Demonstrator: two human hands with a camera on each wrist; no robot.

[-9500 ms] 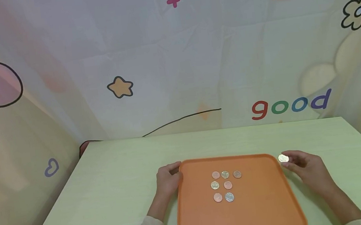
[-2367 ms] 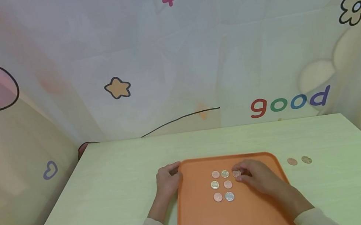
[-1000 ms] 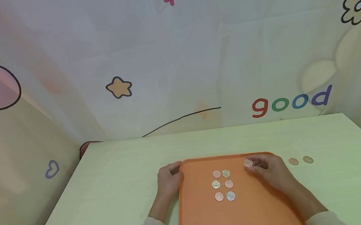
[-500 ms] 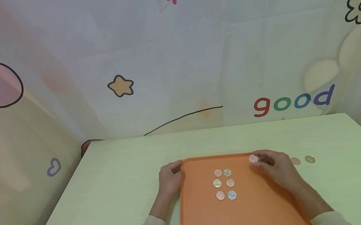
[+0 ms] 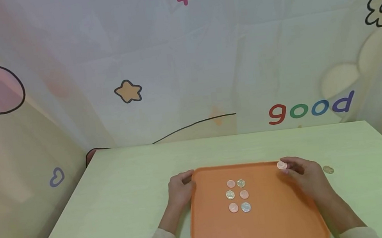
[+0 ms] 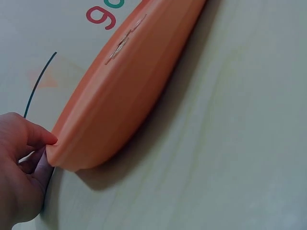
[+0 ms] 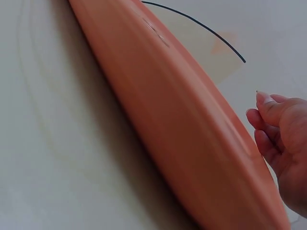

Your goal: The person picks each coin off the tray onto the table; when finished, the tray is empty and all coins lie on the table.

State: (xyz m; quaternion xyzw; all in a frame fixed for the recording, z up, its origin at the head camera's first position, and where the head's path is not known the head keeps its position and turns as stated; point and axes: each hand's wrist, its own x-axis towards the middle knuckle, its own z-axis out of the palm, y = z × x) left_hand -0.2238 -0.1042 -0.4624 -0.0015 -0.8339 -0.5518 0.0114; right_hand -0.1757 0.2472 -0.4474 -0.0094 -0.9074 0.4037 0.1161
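My right hand [image 5: 309, 176] pinches a copper-coloured coin [image 5: 282, 164] between thumb and fingertips, over the far right corner of the orange tray [image 5: 276, 219]. From the right wrist view, the same hand [image 7: 285, 143] appears raised beside the tray wall, its coin barely showing. At the tray's far left corner, my left hand [image 5: 179, 193] grips the rim; the left wrist view shows its fingers [image 6: 41, 135] on the edge. Several coins lie flat in the tray in pairs, among them a gold one [image 5: 241, 183], a silver one [image 5: 246, 207] and a copper one [image 5: 233, 207].
A gold coin [image 5: 328, 169] lies on the pale table [image 5: 116, 206] to the right of the tray. Another copper coin there is hidden behind my right hand. A printed curtain [image 5: 170, 58] hangs behind the table's far edge.
Two coins now rest right of the tray since the first frame. My right hand has lifted the top row's third coin from the tray and carried it rightward. The left hand stays put.
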